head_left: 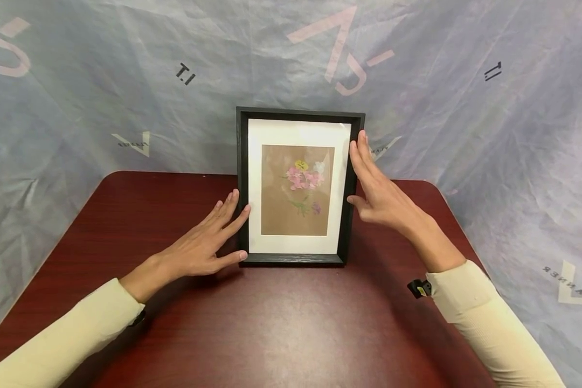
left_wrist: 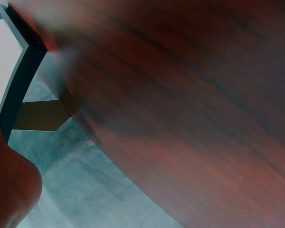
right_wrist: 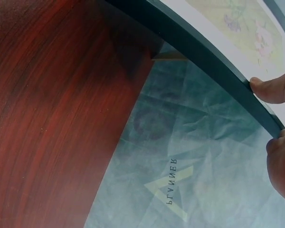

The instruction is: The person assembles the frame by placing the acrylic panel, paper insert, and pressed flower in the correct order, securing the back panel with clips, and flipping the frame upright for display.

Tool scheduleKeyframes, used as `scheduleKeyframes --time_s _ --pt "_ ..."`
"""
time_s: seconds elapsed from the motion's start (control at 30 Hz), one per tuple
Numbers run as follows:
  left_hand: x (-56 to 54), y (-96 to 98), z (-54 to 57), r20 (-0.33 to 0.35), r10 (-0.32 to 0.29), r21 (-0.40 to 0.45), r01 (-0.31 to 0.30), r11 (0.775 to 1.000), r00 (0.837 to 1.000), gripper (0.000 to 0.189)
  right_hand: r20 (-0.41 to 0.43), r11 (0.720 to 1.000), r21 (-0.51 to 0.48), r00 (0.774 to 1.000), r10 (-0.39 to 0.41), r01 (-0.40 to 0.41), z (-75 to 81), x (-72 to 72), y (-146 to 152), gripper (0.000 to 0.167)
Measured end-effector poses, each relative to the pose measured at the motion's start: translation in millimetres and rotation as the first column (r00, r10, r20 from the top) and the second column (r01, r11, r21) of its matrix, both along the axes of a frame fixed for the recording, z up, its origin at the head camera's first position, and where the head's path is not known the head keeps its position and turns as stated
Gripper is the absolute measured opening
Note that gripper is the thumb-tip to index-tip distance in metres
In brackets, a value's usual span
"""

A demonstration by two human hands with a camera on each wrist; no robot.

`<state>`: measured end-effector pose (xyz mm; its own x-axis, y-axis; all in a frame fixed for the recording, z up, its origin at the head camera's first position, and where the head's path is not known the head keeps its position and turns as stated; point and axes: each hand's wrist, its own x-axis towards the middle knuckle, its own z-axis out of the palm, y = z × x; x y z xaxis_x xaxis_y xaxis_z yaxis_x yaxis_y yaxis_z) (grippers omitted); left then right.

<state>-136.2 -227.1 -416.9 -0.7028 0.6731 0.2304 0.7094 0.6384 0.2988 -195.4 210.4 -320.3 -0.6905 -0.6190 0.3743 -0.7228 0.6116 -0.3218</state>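
Note:
A black picture frame [head_left: 291,260] stands upright on the dark red table, leaning slightly back. Behind its glass a white mat surrounds a brown sheet with pink, yellow and purple flowers [head_left: 303,178]. At the frame's lower left side, my left hand [head_left: 194,250] rests its fingertips and thumb, fingers extended and spread. My right hand [head_left: 385,196] lies along the upper right side with nearly straight fingers, its thumb touching the front edge. A brown support leg [left_wrist: 42,115] shows behind the frame in the left wrist view.
A creased grey sheet [head_left: 213,43] with printed letters hangs behind and beside the table [head_left: 291,334]. The table's far edge runs close behind the frame. A small black device [head_left: 419,288] sits at the right cuff.

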Motion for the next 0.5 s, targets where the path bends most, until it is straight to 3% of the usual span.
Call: scheduleKeyframes --time_s 0.37,0.5 --pt "1.4 -2.2 -2.7 -0.028 -0.009 0.021 0.01 1.0 1.0 0.099 0.011 1.0 0.011 1.0 -0.01 0.01 1.4 1.9 -0.8 0.111" --pt "2.8 -3.6 -4.3 -0.081 0.022 0.067 -0.016 0.998 0.996 0.095 0.012 0.999 0.001 0.999 -0.032 0.032 2.4 4.9 -2.1 0.11"
